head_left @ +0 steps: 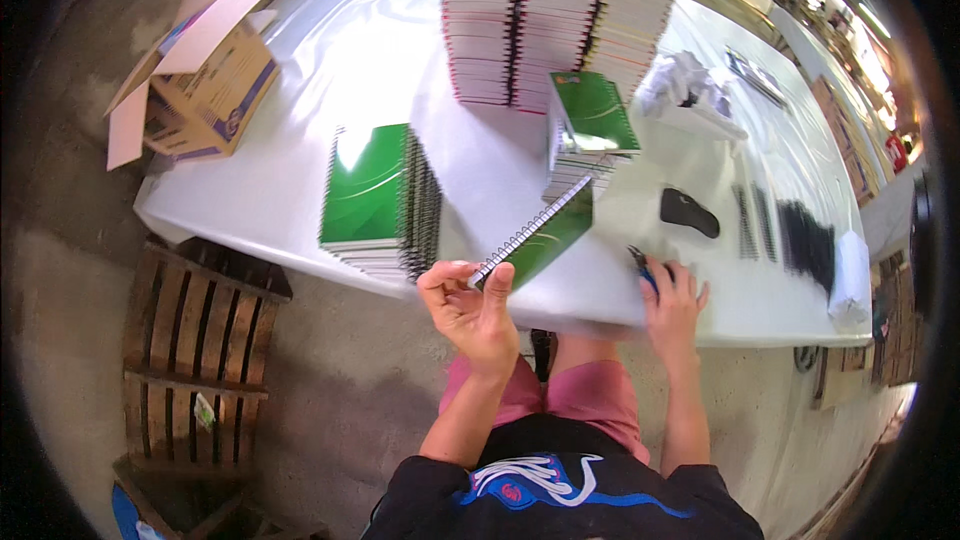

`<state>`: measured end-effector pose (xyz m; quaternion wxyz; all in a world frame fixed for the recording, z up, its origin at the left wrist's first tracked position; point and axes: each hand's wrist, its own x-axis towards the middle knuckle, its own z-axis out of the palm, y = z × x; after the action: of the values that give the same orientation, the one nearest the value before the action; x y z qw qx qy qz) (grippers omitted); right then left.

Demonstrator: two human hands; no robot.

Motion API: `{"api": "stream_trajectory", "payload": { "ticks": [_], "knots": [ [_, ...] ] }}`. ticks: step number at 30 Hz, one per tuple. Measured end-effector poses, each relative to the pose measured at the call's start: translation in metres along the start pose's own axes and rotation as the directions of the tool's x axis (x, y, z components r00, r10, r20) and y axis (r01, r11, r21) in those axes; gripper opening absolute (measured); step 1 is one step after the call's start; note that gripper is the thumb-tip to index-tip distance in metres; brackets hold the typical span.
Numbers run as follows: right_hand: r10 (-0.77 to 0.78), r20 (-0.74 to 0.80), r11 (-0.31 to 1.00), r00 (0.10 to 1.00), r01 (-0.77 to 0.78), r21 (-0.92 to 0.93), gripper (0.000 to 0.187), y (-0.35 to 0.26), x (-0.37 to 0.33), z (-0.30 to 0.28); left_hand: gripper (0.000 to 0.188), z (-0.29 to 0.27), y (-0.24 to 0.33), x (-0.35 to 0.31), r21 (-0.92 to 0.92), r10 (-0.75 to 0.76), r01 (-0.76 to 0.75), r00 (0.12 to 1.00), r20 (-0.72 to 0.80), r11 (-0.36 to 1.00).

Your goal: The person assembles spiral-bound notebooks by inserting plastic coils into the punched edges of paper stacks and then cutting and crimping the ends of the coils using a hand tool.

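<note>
My left hand point(478, 315) pinches the near end of a green spiral notebook point(552, 243) between thumb and fingers. The notebook is tilted above the table's front edge, its wire binding facing up and left. Resting at the table edge to the right, my right hand point(672, 308) is closed around small pliers point(639, 260) with dark jaws and a blue handle, mostly covered by the fingers. To the left stands a stack of green spiral notebooks point(366, 185), bindings on its right side. Another green notebook stack point(594, 116) sits beyond the held one.
Tall stacks of red notebooks point(478, 30) and yellow-topped notebooks point(628, 25) stand at the back of the white-covered table point(300, 60). An open cardboard box point(215, 90) is at far left. Rightward lie a black flat pad point(690, 212), black spiral coils point(805, 245) and crumpled white plastic point(690, 90).
</note>
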<state>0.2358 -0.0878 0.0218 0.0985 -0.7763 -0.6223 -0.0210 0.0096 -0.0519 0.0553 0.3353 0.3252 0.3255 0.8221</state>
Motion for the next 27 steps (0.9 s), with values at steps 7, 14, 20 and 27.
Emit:
{"api": "stream_trajectory", "payload": {
  "ticks": [7,14,20,27],
  "knots": [
    [-0.251,-0.244,-0.095,0.937,0.227,0.969,0.049,-0.122,0.028,-0.075,0.028,0.001,0.062,0.011,-0.165,0.187,-0.184,0.982,0.004,0.969],
    [-0.542,-0.21,-0.14,0.814,0.159,0.977,0.038,-0.233,0.118,-0.112,0.027,-0.031,0.097,0.092,0.632,0.467,-0.376,0.884,0.026,0.678],
    [-0.602,-0.208,0.442,0.771,0.538,0.718,0.041,-0.268,0.165,-0.047,0.023,-0.07,0.046,0.126,0.824,0.383,-0.276,0.92,0.078,0.495],
    [-0.389,-0.586,0.546,0.711,0.69,0.475,0.049,-0.239,0.144,-0.059,0.034,-0.071,0.026,0.124,0.525,0.365,-0.319,0.931,0.016,0.789]
  ]
}}
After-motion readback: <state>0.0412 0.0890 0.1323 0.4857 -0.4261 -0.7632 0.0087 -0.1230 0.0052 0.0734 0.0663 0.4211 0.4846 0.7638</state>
